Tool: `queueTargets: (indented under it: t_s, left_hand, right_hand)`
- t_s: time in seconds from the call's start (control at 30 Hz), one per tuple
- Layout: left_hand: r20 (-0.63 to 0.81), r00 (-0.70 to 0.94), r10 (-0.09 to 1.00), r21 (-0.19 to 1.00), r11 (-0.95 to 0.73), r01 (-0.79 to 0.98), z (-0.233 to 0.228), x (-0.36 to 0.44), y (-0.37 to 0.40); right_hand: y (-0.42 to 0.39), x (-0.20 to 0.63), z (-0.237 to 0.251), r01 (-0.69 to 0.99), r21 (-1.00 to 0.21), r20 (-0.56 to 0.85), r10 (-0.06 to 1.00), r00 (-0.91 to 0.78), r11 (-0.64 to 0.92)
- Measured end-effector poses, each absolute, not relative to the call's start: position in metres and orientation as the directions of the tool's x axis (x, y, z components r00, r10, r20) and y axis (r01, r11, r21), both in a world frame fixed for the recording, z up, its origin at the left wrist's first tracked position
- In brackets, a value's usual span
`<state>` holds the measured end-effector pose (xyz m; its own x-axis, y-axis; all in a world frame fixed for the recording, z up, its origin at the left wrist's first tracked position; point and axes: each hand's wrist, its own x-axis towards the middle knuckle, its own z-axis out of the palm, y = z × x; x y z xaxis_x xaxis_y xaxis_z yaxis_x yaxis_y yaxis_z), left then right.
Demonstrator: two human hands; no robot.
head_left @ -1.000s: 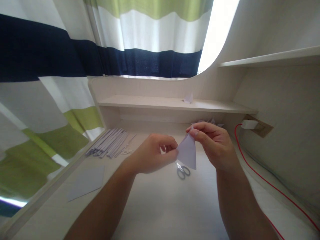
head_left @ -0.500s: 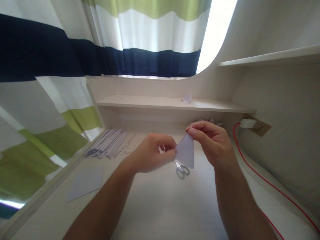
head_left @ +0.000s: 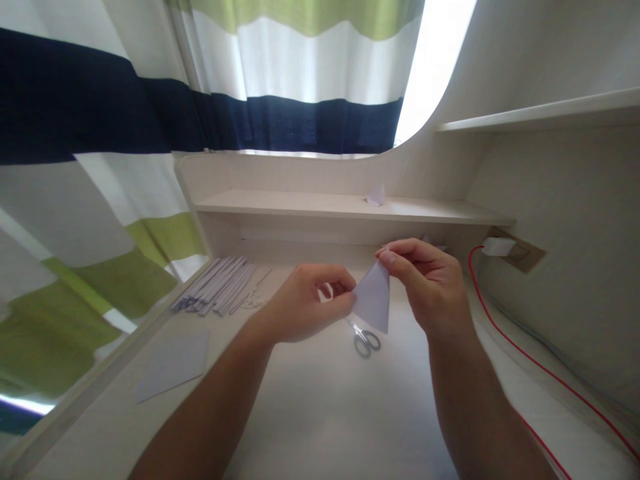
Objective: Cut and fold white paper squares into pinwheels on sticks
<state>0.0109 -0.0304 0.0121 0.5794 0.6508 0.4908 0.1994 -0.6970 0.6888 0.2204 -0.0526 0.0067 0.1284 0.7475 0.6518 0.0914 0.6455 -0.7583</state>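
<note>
Between my hands, above the desk, is a folded piece of white paper, roughly triangular with its point up. My left hand pinches its left edge between thumb and fingers. At the top corner, my right hand grips the paper with thumb and forefinger. Scissors with dark handles lie on the desk just below the paper, their blades partly hidden behind my left hand and the paper.
Rolled or folded paper strips lie in a row at the left, beside small white scraps. A flat white sheet is nearer me. On the shelf stands a small folded paper piece. A red cable runs from a white plug at right.
Both hands keep hold of the paper, almost in the same place. The right hand has moved very slightly up and right; the rest of the scene is unchanged.
</note>
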Motion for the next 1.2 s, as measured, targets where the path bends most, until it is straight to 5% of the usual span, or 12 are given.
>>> queueTargets:
  t_s: [0.5, 1.2]
  left_hand:
    - [0.6, 0.462, 0.653, 0.706, -0.704, 0.077, 0.01, 0.013, -0.027]
    - [0.636, 0.43, 0.641, 0.633, -0.752, 0.185, 0.01, 0.013, -0.029]
  right_hand:
    - [-0.056, 0.207, 0.004, 0.073, -0.801, 0.598, 0.798, 0.078, 0.594]
    - [-0.057, 0.21, 0.008, 0.125, -0.781, 0.621, 0.782, 0.054, 0.612]
